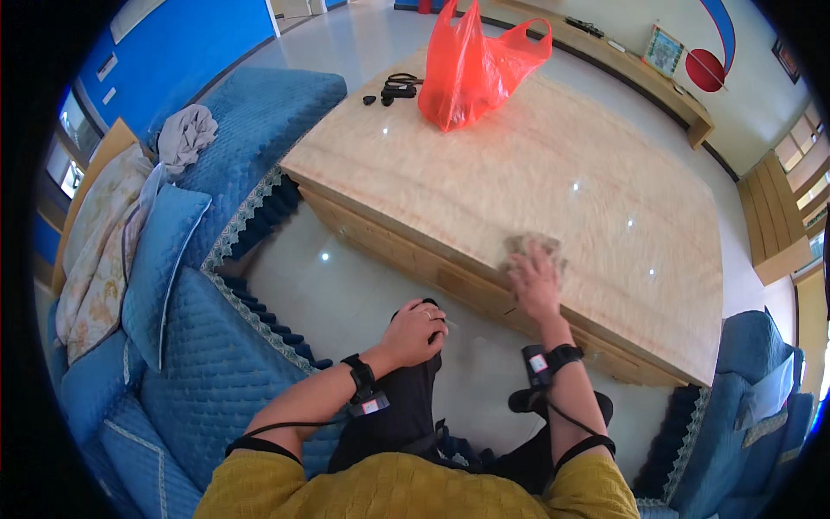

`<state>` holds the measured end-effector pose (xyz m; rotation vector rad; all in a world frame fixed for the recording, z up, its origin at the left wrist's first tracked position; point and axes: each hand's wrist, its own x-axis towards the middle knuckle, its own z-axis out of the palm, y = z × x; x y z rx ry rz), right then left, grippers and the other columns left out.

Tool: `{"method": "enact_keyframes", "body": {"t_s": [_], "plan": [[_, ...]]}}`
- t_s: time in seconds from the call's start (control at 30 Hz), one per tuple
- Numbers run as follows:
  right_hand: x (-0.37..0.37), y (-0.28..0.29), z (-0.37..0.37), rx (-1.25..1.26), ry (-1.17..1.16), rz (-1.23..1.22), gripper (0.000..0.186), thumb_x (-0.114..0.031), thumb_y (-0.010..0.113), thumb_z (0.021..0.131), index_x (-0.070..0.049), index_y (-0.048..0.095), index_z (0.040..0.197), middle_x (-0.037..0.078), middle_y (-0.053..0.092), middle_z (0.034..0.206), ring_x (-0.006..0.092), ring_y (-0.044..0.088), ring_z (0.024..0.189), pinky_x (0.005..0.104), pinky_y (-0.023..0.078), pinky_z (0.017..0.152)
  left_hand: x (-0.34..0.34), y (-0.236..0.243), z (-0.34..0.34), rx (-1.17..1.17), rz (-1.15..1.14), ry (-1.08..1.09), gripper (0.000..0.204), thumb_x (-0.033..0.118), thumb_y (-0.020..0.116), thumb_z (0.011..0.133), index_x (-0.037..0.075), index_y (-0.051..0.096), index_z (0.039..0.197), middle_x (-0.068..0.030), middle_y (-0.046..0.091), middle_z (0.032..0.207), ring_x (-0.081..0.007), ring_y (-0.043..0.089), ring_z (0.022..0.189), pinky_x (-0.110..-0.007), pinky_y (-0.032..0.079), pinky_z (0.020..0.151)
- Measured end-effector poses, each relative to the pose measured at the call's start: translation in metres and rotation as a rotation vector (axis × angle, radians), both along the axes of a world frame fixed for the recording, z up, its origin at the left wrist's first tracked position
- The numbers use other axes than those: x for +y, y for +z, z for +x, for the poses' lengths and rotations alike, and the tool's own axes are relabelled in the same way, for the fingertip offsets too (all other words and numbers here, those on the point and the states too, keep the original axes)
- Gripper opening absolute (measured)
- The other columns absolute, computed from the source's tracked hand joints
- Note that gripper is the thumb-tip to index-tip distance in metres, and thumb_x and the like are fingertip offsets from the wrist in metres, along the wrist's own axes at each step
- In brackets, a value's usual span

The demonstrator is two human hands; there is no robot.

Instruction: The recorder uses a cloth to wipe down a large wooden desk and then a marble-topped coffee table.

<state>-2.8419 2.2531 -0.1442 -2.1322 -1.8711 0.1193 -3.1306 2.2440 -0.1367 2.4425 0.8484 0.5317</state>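
My right hand (537,281) presses a crumpled greyish-brown cloth (546,244) down on the light wooden tabletop (622,268), close to the table's near edge. The fingers lie over the cloth and are slightly blurred. My left hand (417,332), with a ring on one finger, rests on my bent knee in dark trousers. Its fingers drape over the knee and hold nothing. Both wrists carry a black strap with a small device.
A red plastic bag (471,73) stands at the table's far side, with scissors (403,79) and small black items beside it. A blue quilted sofa (225,346) with a cushion (162,268) and a grey cloth (185,138) lines the left. A blue armchair (750,355) is at right.
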Motion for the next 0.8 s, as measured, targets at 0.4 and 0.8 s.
{"method": "enact_keyframes", "body": {"t_s": [0.4, 0.8], "plan": [[-0.159, -0.017, 0.214, -0.074, -0.704, -0.045, 0.05, -0.045, 0.05, 0.092, -0.025, 0.047, 0.138, 0.013, 0.03, 0.153, 0.0312, 0.028, 0.14, 0.0463, 0.022, 0.114, 0.002, 0.0, 0.01, -0.002, 0.062, -0.061, 0.011, 0.016, 0.061, 0.077, 0.012, 0.069, 0.083, -0.0084, 0.067, 0.105, -0.0259, 0.058, 0.109, -0.045, 0.038, 0.102], [0.026, 0.003, -0.038, -0.003, -0.035, 0.07, 0.041, -0.041, 0.053, 0.091, -0.027, 0.057, 0.129, 0.006, 0.034, 0.151, 0.0304, 0.029, 0.139, 0.0497, 0.021, 0.114, 0.002, 0.005, 0.008, -0.031, 0.038, 0.02, 0.008, 0.014, 0.064, 0.075, 0.011, 0.07, 0.081, -0.0082, 0.067, 0.105, -0.0252, 0.058, 0.108, -0.046, 0.037, 0.101]]}}
